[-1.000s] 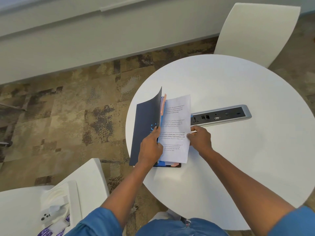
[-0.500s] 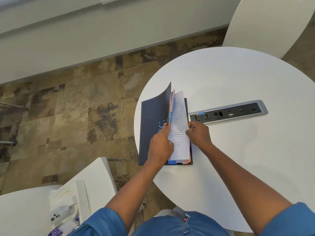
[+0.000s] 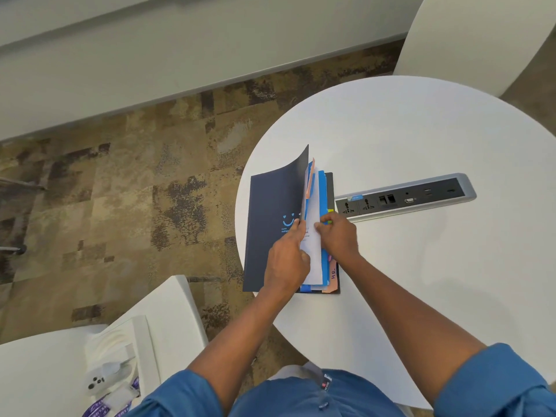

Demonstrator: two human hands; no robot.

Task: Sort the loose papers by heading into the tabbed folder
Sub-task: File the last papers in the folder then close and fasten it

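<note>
the folder (image 3: 272, 233) lies open at the table (image 3: 421, 266) edge nearest me. my left hand (image 3: 287, 260) grips its lifted cover; my right hand (image 3: 338, 236) pinches the paper (image 3: 313, 254) between dividers. if my pinch slips, i think the sheet could crumple or land behind the wrong tab.

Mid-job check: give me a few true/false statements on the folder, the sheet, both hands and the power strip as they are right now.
1. The left hand holds the folder's dark cover lifted. True.
2. The white sheet lies flat on the table away from the folder. False: it sits between the folder's leaves.
3. The right hand touches the sheet's edge. True.
4. The power strip lies on the folder. False: it is set into the table beside it.
</note>
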